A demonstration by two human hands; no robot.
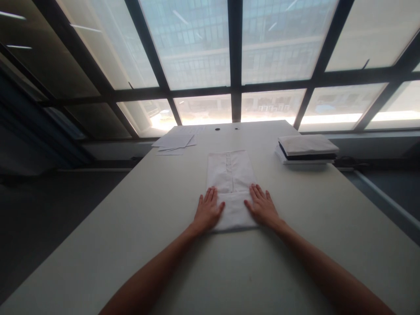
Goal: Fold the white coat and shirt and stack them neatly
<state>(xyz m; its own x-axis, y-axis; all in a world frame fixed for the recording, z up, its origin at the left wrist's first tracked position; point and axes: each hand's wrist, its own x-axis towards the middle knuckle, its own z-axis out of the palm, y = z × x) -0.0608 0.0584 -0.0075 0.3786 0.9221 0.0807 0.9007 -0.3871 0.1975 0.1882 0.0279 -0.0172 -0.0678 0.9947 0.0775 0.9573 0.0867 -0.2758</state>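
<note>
A white cloth (pixel 232 170), folded into a long rectangle, lies on the white table (pixel 157 210) in front of me. Its near part is turned up over itself, and a seam or strip runs down the middle of the far part. My left hand (pixel 209 209) rests flat on the left side of the turned-up part, fingers apart. On the right side of the same part, my right hand (pixel 261 204) lies flat with its fingers spread. Neither hand grips anything.
A stack of folded cloths (pixel 307 145), white and black, stands at the table's right edge. Loose white paper sheets (pixel 175 140) lie at the far left. Two small holes show near the far edge. Large windows (pixel 197 48) rise beyond the table.
</note>
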